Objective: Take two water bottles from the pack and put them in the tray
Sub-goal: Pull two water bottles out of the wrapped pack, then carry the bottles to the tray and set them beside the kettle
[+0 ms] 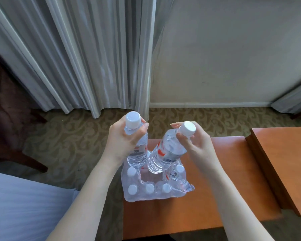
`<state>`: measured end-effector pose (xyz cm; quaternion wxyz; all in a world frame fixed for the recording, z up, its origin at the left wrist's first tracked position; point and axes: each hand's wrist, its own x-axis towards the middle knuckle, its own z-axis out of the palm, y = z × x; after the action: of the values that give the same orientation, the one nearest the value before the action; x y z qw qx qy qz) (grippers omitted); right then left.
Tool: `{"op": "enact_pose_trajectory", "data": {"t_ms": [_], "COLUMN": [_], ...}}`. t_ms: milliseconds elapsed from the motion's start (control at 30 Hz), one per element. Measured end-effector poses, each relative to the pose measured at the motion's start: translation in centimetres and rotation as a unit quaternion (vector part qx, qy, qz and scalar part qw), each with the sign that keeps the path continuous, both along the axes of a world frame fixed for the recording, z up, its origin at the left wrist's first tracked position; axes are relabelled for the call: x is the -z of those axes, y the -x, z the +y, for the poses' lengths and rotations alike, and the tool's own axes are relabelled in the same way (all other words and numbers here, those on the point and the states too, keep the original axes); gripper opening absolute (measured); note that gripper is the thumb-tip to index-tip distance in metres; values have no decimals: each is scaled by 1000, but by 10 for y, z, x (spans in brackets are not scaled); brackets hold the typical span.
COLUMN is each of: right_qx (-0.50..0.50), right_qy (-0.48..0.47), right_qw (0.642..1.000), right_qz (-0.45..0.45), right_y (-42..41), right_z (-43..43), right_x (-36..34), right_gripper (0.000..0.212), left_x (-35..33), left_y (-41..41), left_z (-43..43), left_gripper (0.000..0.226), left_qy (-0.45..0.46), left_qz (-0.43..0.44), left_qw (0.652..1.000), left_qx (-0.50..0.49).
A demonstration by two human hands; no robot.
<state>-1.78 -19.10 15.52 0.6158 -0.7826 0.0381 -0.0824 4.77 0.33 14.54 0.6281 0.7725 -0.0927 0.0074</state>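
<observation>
**Two bottles lifted clear of the pack**

Nearest me, the plastic-wrapped pack point(155, 185) sits on the orange-brown table point(207, 197), its wrap torn open on top, white caps showing in rows. Just above it, the left hand point(123, 141) grips a water bottle point(137, 153) around the neck and shoulder, held nearly upright. The right hand point(196, 143) pinches a second bottle point(165, 152) just under its cap, tilted so its base leans toward the first. Beyond lie patterned carpet point(68, 136), grey curtains point(85, 58) and a pale wall point(233, 49).
</observation>
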Motion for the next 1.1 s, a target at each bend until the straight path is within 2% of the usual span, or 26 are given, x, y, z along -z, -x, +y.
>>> {"op": "enact_pose_trajectory", "data": {"t_ms": [67, 200, 333, 533, 700, 900, 1000, 1100], "right_qx": [11, 68, 98, 161, 219, 274, 306, 342], "right_qy": [32, 153, 225, 238, 238, 246, 259, 261], "right_qw": [999, 984, 965, 952, 939, 920, 906, 894], "right_qz": [-19, -60, -92, -108, -118, -135, -137, -125], "right_y": [-3, -4, 6, 35, 80, 165, 234, 299], "right_z": [3, -1, -21, -66, -119, -197, -249, -293], "right_x": [-17, -35, -48, -71, -86, -106, -120, -130], "right_gripper": [13, 32, 33, 32, 34, 34, 37, 25], "left_x": [-9, -27, -45, -67, -87, -113, -125, -133], "left_y": [-2, -7, -7, 5, 32, 93, 148, 200], "left_z": [-1, -12, -31, -76, -138, -230, -294, -354], "left_gripper": [17, 16, 23, 33, 28, 28, 30, 32], "left_qy": [-1, -16, -32, -35, -40, -22, -13, 4], "left_qz": [-12, -38, -38, -39, -64, -96, -121, -131], "left_qw": [1000, 999, 997, 990, 977, 957, 942, 925], "left_qx": [4, 20, 55, 130, 199, 273, 313, 356]}}
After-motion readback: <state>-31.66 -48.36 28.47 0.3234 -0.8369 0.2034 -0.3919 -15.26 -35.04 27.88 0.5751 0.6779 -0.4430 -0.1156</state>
